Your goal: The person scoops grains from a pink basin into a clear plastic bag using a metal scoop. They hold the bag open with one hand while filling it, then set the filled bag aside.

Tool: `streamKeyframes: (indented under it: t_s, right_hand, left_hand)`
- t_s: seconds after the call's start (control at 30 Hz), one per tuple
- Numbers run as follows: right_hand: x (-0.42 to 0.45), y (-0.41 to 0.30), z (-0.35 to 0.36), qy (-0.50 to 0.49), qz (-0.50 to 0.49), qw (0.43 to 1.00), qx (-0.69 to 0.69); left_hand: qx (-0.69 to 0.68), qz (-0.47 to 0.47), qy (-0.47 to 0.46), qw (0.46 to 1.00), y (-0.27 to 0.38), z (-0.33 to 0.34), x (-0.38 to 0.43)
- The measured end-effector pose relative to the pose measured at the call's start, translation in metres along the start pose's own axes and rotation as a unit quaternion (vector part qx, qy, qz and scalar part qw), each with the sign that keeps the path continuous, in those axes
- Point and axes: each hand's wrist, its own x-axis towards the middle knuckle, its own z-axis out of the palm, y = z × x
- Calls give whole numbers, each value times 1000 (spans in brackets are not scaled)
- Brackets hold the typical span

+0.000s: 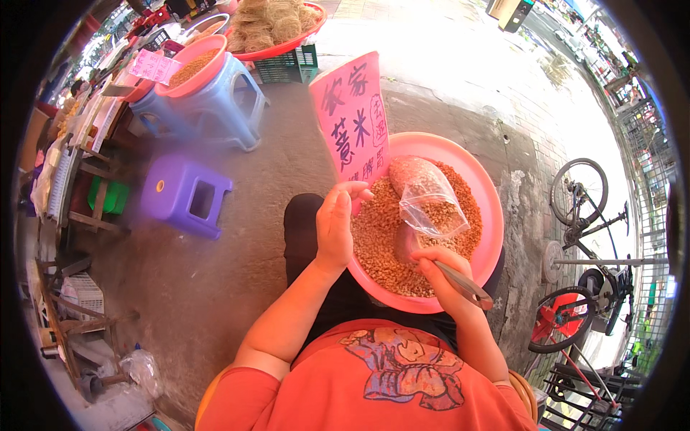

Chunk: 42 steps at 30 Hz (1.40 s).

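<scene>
A pink round basin (488, 215) of small tan grains (377, 237) sits on my lap. My right hand (444, 277) grips the handle of a metal scoop (458, 283), whose bowl rests among the grains. Just beyond the scoop lies a clear plastic bag (418, 175), partly filled with grain, its mouth (434, 210) towards me. My left hand (337, 226) is raised over the basin's left rim, fingers loosely bent, and nothing shows in its grasp. Right behind its fingertips stands a pink sign (350, 118) with handwriting; whether they touch it is unclear.
A purple plastic stool (178, 191) stands on the concrete floor to the left. Blue stools (237, 91) bear a pink basin (215, 59) of grain. Dried noodle bundles (275, 24) fill a red tray over a green crate (288, 64). A bicycle (582, 231) is at the right.
</scene>
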Motion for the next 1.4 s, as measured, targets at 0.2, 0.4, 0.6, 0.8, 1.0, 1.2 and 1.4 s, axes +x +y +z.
streamKeyframes:
  t_s: [0.2,0.4,0.6,0.8,1.0,1.2,1.4]
  right_hand:
    - [-22,-11,-10,53,34,996,60]
    - [-11,-10,7,-100,-109,989,23]
    - [3,7,17,-145,-99,984,-13]
    - [14,-5,-4,-177,-48,978,-95]
    - [4,3,-43,-95,31,995,25]
    - [-15,-2,-80,-36,41,995,84]
    - [-18,-3,-65,-187,20,982,30]
  left_hand:
    - [28,-2,-8,1000,-1,0,0]
    - [35,3,-10,999,-3,-1,1]
    - [5,3,0,1000,-6,1,0]
    - [27,1,-5,1000,-3,0,0]
    - [30,-5,-9,999,2,3,0]
    - [54,-45,-12,997,5,4,1]
    - [227,-7,-71,971,2,10,3]
